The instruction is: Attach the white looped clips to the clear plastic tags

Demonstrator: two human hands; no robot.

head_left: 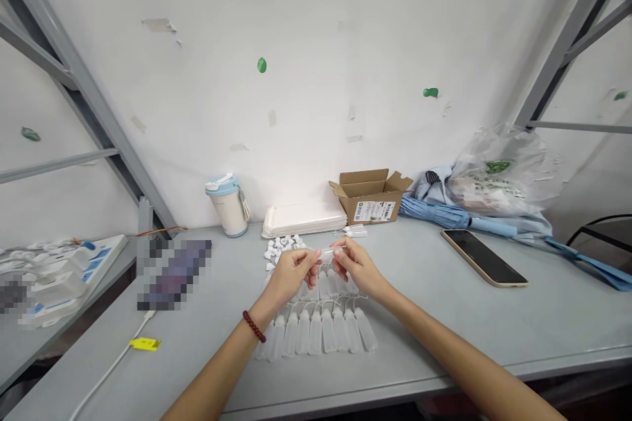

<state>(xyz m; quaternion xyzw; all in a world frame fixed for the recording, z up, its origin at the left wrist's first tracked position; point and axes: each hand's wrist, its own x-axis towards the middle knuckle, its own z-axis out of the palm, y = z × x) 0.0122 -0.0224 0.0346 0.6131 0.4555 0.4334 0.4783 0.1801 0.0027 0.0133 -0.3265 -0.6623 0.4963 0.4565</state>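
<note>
Between the two hands, a small translucent bottle (330,253) lies sideways: the left hand (295,270) pinches one end, the right hand (361,268) the other, thumbs and fingertips drawn in close. Directly beneath the grip runs a row of similar bottles, partly covered by the hands; nearer the person than the grip lies a second row (316,332), its left end crossed by the forearm with the beaded bracelet (254,327). Small white caps (279,247) lie scattered just beyond the left hand, which hides some of them. Farther past the grip sit white trays (306,217) and a cardboard box (374,204), flaps spread. A tumbler (228,207) stands off to the left; well to the right are a phone (484,258) and a blue umbrella (434,212).
</note>
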